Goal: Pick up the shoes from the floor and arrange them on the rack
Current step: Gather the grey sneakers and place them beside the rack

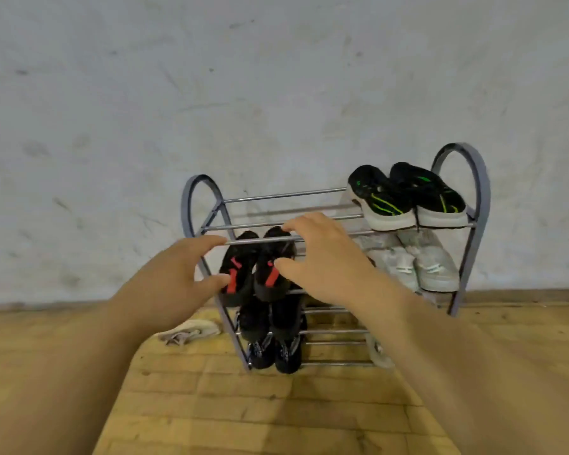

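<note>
On the brick-patterned floor (243, 405) nearest the camera, two forearms reach forward to the left end of the rack (480, 205). There the left hand (178, 274) and right hand (322, 257) flank the black-and-red shoes (243, 267), which stand side by side on the middle shelf, toes toward the wall (178, 93).

Both hands are spread wide and lightly curved. The left fingers (211, 241) reach the front rail of the top shelf, and the right fingers (296, 224) and thumb touch the right shoe, with no closed grip to be seen.

Under this pair sit the black shoes (270, 320) and a patterned dark pair (273, 353). At the right end are the pale shoes (418, 261) on the middle shelf and, farther back, the black-and-green shoes (404, 195) on top.

A pale thing (191, 333) lies on the floor just beside the rack's left foot; whether it is a shoe or a cloth cannot be told.

The step in hand looks like seating the black-and-red pair. The next move probably calls for squaring them on the rails, then checking the floor for strays. The top shelf's left half appears free.
</note>
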Motion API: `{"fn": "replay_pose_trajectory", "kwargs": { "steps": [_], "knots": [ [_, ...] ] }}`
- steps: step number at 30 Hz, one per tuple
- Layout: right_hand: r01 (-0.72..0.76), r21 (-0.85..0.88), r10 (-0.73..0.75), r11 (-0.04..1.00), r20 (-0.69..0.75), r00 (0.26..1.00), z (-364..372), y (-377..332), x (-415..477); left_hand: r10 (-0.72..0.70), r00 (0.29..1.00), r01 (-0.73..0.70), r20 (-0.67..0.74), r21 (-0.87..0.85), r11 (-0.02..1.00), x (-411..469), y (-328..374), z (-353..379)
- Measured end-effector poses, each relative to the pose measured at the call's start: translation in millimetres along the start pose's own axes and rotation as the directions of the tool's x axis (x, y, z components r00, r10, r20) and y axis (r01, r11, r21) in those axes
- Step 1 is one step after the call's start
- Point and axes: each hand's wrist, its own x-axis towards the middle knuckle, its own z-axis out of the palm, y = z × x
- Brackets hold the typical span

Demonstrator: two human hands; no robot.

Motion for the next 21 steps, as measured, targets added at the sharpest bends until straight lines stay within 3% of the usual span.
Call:
{"fn": "replay_pose_trajectory", "kwargs": {
  "steps": [5, 9, 13, 17, 19, 21],
  "knots": [
    [0.157, 0.132, -0.192, 0.979, 0.326, 0.926, 71, -109, -10, -0.325, 0.944, 0.329, -0.062, 0.054, 0.943, -148, -100, -62],
    [0.299, 0.175, -0.345, 0.938, 0.568, 0.747, 138, -211, -22, -0.569, 0.816, 0.568, -0.1, -0.042, 0.822, -269, -162, -63],
    [0.488, 0.098, -0.352, 0.867, 0.814, 0.462, 219, -301, -46, -0.8, 0.598, 0.788, -0.048, -0.151, 0.598, -377, -214, -26],
    [0.65, 0.046, -0.216, 0.759, 0.959, 0.185, 304, -342, -74, -0.909, 0.387, 0.913, 0.157, -0.201, 0.354, -451, -259, 40],
    [0.728, 0.036, -0.161, 0.685, 0.982, 0.102, 338, -347, -82, -0.921, 0.273, 0.96, 0.278, -0.135, 0.244, -479, -279, 85],
    [0.74, 0.047, -0.145, 0.671, 0.987, 0.069, 365, -345, -87, -0.936, 0.096, 0.995, 0.338, -0.043, 0.087, -506, -296, 126]
  ]
}}
